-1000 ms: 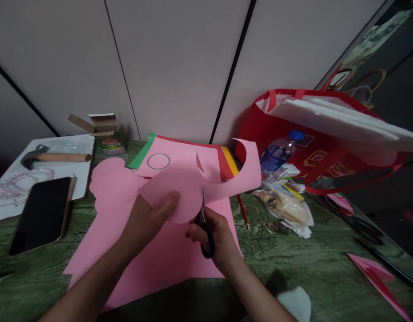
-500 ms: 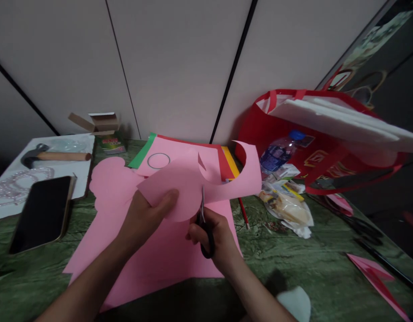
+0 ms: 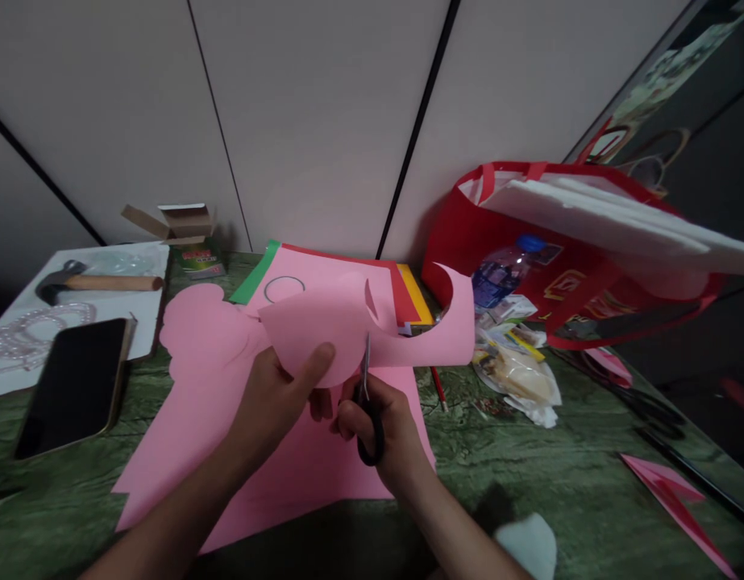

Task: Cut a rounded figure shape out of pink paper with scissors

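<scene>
My left hand [image 3: 280, 395] pinches a piece of pink paper [image 3: 323, 322], thumb on top and fingers beneath. A pair of scissors [image 3: 369, 427] with dark handles is in my right hand [image 3: 392, 431], its blades at a curved cut in that paper. From the cut, a curling pink strip [image 3: 423, 348] extends to the right, still joined to the sheet. Below both hands lie larger pink sheets [image 3: 311, 491] on the green table. Cut pink shapes with scalloped edges [image 3: 196, 326] rest at their left.
Left are a phone [image 3: 75, 387], a hammer [image 3: 111, 282] on a white board, and an opened small box [image 3: 199, 254]. Behind right stand a red bag [image 3: 450, 234] and a bottle [image 3: 498, 278]. A red pencil [image 3: 438, 389], plastic packets [image 3: 520, 379] and folded pink paper [image 3: 665, 483] lie right.
My left hand and the pink paper have shifted slightly right, and more of the left fingers shows under the paper. The strip moved a little right and down. The scissors stay at the cut.
</scene>
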Available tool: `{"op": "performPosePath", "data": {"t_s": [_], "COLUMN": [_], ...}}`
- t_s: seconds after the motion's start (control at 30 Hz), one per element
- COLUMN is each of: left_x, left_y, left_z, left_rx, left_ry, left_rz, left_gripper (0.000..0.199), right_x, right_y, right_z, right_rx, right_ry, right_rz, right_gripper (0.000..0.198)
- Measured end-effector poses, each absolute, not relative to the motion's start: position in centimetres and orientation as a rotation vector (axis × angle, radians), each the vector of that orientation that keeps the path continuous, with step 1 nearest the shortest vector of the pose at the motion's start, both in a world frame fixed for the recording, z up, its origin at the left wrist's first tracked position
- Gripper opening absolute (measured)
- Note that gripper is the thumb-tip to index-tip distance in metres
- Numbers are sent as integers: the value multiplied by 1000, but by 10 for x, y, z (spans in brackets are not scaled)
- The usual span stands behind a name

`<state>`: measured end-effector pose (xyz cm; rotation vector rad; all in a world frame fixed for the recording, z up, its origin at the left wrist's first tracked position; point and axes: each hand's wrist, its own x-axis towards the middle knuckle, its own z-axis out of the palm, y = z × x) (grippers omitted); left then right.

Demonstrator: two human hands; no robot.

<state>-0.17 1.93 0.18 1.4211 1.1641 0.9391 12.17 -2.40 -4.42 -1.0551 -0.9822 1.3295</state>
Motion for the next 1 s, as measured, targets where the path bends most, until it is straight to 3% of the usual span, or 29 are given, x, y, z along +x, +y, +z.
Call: {"op": "performPosePath", "data": {"t_s": [0.47, 1.0], "left_x": [8, 9], "left_y": [11, 11], "left_z": [-4, 2], "left_rx": [1445, 1412], "left_ry": [1203, 1210], "left_rz": [869, 759], "left_gripper": [21, 31], "right_x": [123, 124], "right_y": [-22, -22], "right_z": [-43, -38], "right_rx": [-989, -1007], "right_ry": [-1007, -1092], "right_rz": [1328, 1272], "right_gripper": [24, 26]}}
